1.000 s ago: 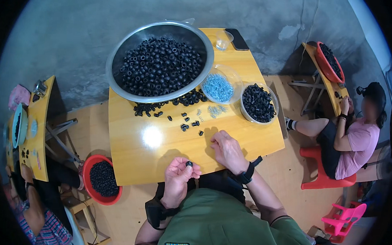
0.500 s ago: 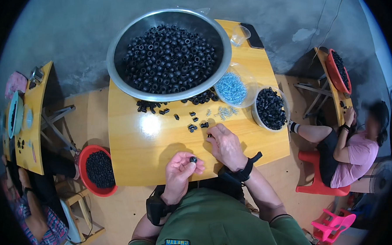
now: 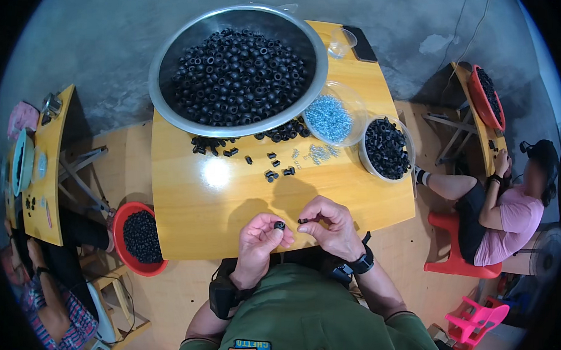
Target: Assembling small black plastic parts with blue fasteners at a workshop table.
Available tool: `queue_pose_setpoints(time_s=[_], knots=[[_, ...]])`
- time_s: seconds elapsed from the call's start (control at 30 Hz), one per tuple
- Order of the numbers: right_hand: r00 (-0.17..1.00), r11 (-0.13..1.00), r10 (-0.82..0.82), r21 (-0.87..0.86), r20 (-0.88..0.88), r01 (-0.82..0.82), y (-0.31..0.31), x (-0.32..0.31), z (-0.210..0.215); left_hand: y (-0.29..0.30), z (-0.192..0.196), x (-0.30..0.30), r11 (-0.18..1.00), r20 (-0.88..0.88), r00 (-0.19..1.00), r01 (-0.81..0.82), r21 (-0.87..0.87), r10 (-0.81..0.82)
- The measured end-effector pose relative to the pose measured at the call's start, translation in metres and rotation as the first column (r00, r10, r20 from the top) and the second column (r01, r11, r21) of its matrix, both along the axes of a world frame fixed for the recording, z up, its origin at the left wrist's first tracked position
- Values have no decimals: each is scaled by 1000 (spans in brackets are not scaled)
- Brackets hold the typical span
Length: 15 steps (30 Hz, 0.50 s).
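Between the thumb and fingers of my left hand [image 3: 259,238] is a round black ring-shaped cap [image 3: 279,225], its opening turned up. My right hand [image 3: 336,229], just beside it, pinches a small black plug [image 3: 303,221] at its fingertips. Both hands are above the near edge of the wooden table [image 3: 229,198], the two parts apart. Farther off lie several loose black plugs [image 3: 272,175] and a scatter of small clear-blue pieces [image 3: 323,154]. A big metal basin [image 3: 315,101] heaped with round black caps [image 3: 241,79] stands behind them.
A clear tub of blue pieces [image 3: 327,118] and a tub of black plugs [image 3: 387,147] stand right of the basin. At the back are a clear cup [image 3: 340,45] and a dark phone-like slab [image 3: 361,44]. A red basin [image 3: 118,230] is at left; other people [image 3: 510,216] sit either side.
My right hand has come back from the loose plugs toward my left hand, with a black plug now lifted in its fingertips. My left hand still holds the round cap.
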State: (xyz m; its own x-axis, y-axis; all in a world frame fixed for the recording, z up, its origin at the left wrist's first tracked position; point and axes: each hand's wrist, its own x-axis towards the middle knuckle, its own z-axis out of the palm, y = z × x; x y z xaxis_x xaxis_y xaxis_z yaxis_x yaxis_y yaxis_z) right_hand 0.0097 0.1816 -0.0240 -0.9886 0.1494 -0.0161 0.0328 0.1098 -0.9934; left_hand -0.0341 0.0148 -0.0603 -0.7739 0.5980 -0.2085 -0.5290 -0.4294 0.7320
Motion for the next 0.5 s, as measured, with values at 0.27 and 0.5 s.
queue_pose_setpoints(time_s=[0.27, 0.5], knots=[[999, 987, -51, -155, -17, 48, -14, 23, 9, 1, 12, 12, 997, -49, 996, 80, -1, -80], [994, 998, -4, 69, -113, 11, -13, 30, 24, 1, 13, 20, 992, -106, 987, 125, -2, -124]])
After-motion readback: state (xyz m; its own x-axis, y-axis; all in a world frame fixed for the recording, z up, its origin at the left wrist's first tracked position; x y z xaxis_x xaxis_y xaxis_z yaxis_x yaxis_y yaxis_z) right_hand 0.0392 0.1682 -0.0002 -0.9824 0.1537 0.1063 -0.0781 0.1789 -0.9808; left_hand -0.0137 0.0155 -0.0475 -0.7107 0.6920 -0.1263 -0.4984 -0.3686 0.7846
